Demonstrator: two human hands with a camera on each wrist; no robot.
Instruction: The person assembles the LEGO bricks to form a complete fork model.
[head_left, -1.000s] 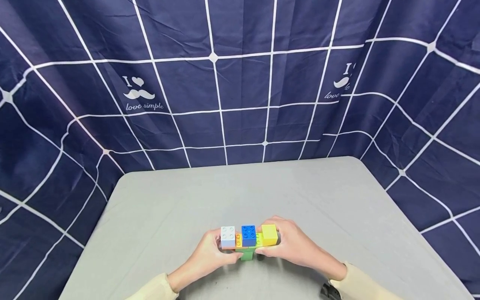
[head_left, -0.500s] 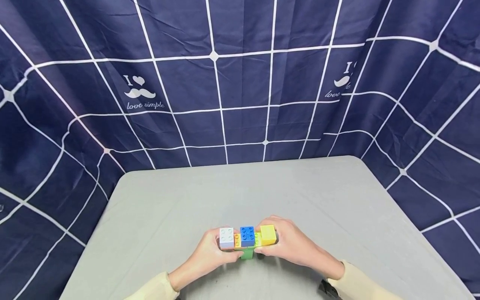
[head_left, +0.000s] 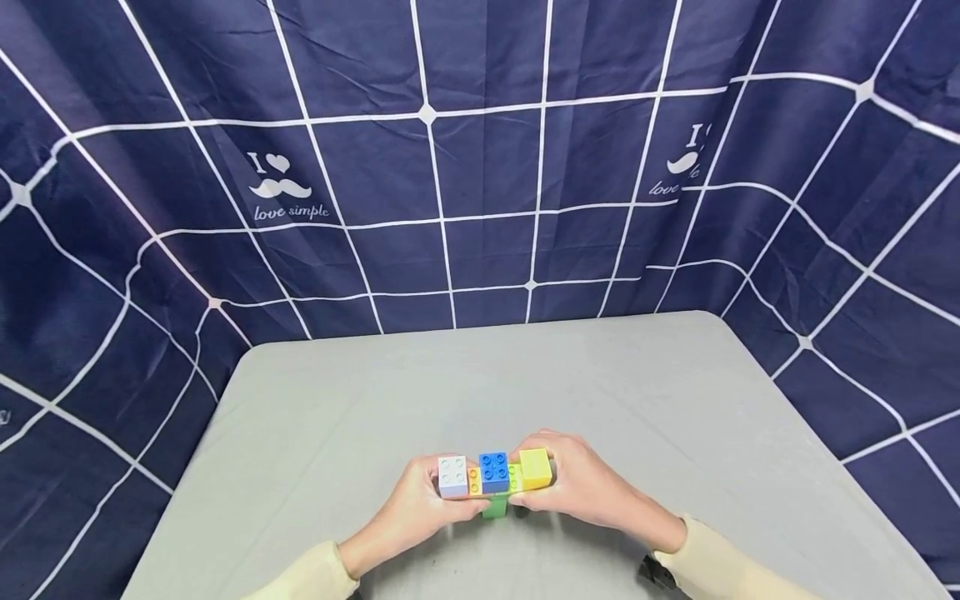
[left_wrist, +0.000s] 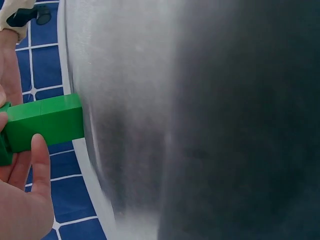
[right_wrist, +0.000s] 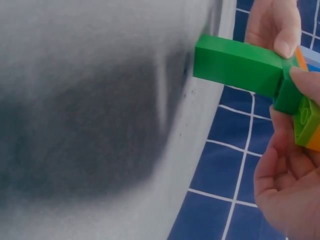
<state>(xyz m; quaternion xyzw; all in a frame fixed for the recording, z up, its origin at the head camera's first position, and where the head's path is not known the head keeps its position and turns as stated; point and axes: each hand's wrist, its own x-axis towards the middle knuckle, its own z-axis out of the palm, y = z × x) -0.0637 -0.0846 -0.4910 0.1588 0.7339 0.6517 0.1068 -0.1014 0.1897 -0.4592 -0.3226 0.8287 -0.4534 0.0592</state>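
Both hands hold one model of toy building bricks near the front of the table. A white brick (head_left: pixel 452 477), a blue brick (head_left: pixel 494 472) and a yellow brick (head_left: pixel 535 469) sit in a row along its top, over an orange and lime layer. Beneath the middle is a green column (left_wrist: pixel 60 117), its lower end at or close to the tabletop; contact is unclear. My left hand (head_left: pixel 420 504) grips the white brick's end, thumb in front. Around the yellow brick's end curl the fingers of my right hand (head_left: pixel 581 485). The hands partly hide the model's sides.
The grey tabletop (head_left: pixel 480 383) spreads out beyond the hands. A dark blue curtain (head_left: pixel 480 183) with white lines stands behind it and along both sides. Something black (head_left: pixel 657 573) shows by the right sleeve.
The brick model has shifted very slightly left in the head view, with both hands keeping their hold. Little else differs.
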